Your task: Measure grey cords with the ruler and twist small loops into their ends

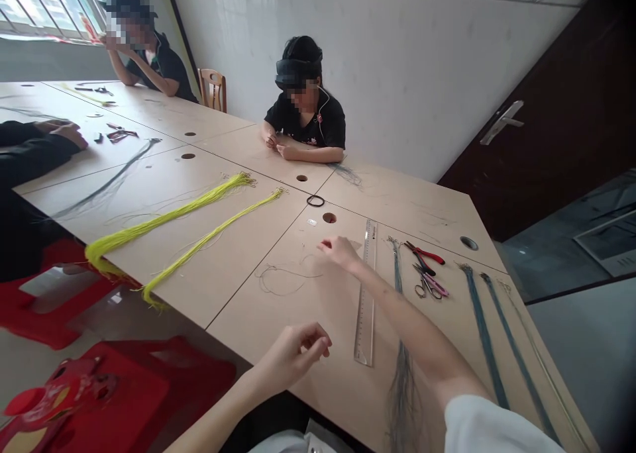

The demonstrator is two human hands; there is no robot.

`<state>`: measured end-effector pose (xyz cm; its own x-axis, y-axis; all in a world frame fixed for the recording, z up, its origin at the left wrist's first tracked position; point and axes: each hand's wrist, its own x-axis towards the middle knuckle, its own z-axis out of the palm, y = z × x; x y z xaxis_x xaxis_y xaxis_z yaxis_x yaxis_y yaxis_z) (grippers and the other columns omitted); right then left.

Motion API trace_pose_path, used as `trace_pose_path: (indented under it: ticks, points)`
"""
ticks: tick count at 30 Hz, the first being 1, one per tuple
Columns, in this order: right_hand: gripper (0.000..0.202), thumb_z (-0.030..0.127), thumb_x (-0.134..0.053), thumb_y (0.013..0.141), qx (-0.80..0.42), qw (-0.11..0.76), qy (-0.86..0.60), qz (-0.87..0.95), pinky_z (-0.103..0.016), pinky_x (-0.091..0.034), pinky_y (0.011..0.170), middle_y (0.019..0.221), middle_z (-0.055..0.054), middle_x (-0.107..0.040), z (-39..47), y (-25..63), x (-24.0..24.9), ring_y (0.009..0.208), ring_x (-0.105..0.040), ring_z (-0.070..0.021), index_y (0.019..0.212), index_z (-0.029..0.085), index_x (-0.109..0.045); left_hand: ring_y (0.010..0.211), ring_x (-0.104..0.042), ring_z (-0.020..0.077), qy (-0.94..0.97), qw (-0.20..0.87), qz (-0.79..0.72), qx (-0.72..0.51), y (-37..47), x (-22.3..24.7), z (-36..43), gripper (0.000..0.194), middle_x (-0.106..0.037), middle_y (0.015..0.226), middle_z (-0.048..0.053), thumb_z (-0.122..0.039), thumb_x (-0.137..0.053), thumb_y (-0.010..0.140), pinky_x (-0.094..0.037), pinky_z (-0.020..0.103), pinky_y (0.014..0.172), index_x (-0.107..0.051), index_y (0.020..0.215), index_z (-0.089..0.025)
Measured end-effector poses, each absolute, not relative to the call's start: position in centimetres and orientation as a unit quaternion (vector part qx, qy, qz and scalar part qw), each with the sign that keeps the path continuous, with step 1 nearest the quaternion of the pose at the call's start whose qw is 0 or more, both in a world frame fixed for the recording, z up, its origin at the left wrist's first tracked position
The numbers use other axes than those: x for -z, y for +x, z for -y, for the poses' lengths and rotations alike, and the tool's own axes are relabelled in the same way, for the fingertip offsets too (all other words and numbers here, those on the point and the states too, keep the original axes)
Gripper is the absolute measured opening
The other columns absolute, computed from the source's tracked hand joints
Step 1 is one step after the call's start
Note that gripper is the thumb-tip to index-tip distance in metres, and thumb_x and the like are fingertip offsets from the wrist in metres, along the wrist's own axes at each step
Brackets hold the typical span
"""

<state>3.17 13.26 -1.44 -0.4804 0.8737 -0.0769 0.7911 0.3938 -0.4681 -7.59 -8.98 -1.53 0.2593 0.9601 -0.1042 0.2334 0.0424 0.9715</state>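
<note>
My left hand (297, 352) is over the table's near edge, its fingers curled in and the thumb close to the index finger. Whatever it may hold is too fine to see. Farther forward, my right hand (340, 251) pinches its fingertips together just above the tabletop; nothing in them can be made out clearly. Between the hands and to the left lies a loose loop of thin thread (283, 275). A clear ruler (366, 307) lies under my right forearm. Right of it, a bundle of grey-blue threads (398, 267) passes partly beneath the arm.
Red-handled pliers (422, 257), scissors (427, 284) and more thread bundles (479, 334) lie to the right. Yellow thread bundles (169, 224) lie left. A black ring (315, 201) rests near a table hole (329, 218). A person (305, 108) sits opposite; others sit left. A red stool (139, 387) stands below.
</note>
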Motion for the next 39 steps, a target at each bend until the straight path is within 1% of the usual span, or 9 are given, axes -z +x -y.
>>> trace_pose_path:
  ticks: [5,10,14,18,20,23,29,36,39]
  points:
    - [0.026,0.034,-0.052,0.091,-0.252,0.045,-0.526,0.811,-0.034,-0.051,0.077,0.099,-0.007,-0.061,-14.0,-1.9,1.6,0.086,-0.060,-0.0156,0.102,0.012,-0.059,0.067,-0.059,0.0141,0.630,0.511,-0.493,-0.313,-7.5,0.8,9.4,0.020,-0.067,0.079,0.003,-0.027,-0.046,0.087,-0.044,0.022,0.058,-0.064,0.086,-0.019]
    - [0.023,0.031,-0.054,0.090,-0.298,0.046,-0.519,0.800,-0.033,-0.051,0.076,0.100,-0.006,-0.060,-14.3,-2.7,1.7,0.086,-0.060,-0.0156,0.103,0.013,-0.058,0.061,-0.055,0.0120,0.617,0.464,-0.527,-0.354,-9.1,0.8,8.8,0.020,-0.066,0.084,0.002,-0.030,-0.047,0.088,-0.040,0.022,0.055,-0.065,0.087,-0.020]
    - [0.026,0.035,-0.053,0.090,-0.367,0.102,-0.470,0.796,-0.030,-0.051,0.069,0.090,-0.003,-0.060,-13.6,-1.5,1.1,0.077,-0.059,-0.0140,0.096,0.011,-0.059,0.059,-0.053,0.0109,0.560,0.420,-0.571,-0.430,-10.6,1.1,7.0,0.023,-0.062,0.087,0.004,-0.034,-0.050,0.089,-0.041,0.023,0.053,-0.060,0.098,-0.016]
    - [0.030,0.039,-0.049,0.092,-0.428,0.194,-0.412,0.781,-0.029,-0.050,0.067,0.082,-0.002,-0.059,-11.6,-0.4,-0.7,0.071,-0.058,-0.0118,0.091,0.011,-0.059,0.065,-0.057,0.0138,0.487,0.394,-0.588,-0.512,-11.3,0.9,3.8,0.038,-0.058,0.076,0.002,-0.035,-0.050,0.091,-0.046,0.025,0.055,-0.044,0.122,-0.013]
    - [0.032,0.041,-0.048,0.092,-0.446,0.241,-0.385,0.771,-0.029,-0.050,0.068,0.081,-0.002,-0.059,-10.2,-0.1,-1.7,0.071,-0.058,-0.0119,0.090,0.011,-0.059,0.064,-0.058,0.0129,0.466,0.393,-0.574,-0.547,-11.2,0.4,2.2,0.042,-0.059,0.084,0.004,-0.036,-0.050,0.091,-0.049,0.026,0.056,-0.040,0.126,-0.014]
    - [0.033,0.042,-0.047,0.092,-0.459,0.295,-0.357,0.758,-0.028,-0.049,0.066,0.078,-0.002,-0.059,-8.0,0.3,-3.0,0.069,-0.057,-0.0115,0.089,0.012,-0.059,0.069,-0.060,0.0126,0.454,0.401,-0.532,-0.592,-10.7,-0.8,0.6,0.038,-0.058,0.104,0.009,-0.038,-0.048,0.092,-0.052,0.026,0.058,-0.045,0.121,-0.014]
    - [0.030,0.042,-0.051,0.090,-0.444,0.364,-0.357,0.737,-0.025,-0.045,0.062,0.075,-0.001,-0.059,-5.3,1.2,-4.4,0.064,-0.054,-0.0103,0.084,0.013,-0.058,0.061,-0.058,0.0116,0.450,0.390,-0.494,-0.634,-9.8,-2.4,0.4,0.034,-0.061,0.074,0.002,-0.041,-0.050,0.091,-0.051,0.026,0.057,-0.057,0.106,-0.011]
    - [0.027,0.040,-0.060,0.082,-0.420,0.396,-0.393,0.716,-0.033,-0.040,0.078,0.071,0.000,-0.059,-4.4,1.9,-5.4,0.071,-0.054,-0.0138,0.071,0.016,-0.057,0.063,-0.060,0.0121,0.466,0.346,-0.507,-0.637,-9.2,-3.2,1.3,0.027,-0.064,0.077,0.003,-0.037,-0.054,0.089,-0.052,0.027,0.062,-0.063,0.096,-0.012]
    - [0.026,0.040,-0.068,0.074,-0.432,0.406,-0.409,0.694,-0.031,-0.039,0.073,0.070,0.001,-0.056,-4.6,2.4,-5.5,0.069,-0.052,-0.0137,0.072,0.018,-0.054,0.065,-0.061,0.0128,0.476,0.337,-0.508,-0.633,-9.0,-3.6,1.7,0.024,-0.065,0.076,0.003,-0.034,-0.054,0.089,-0.053,0.028,0.064,-0.063,0.095,-0.012]
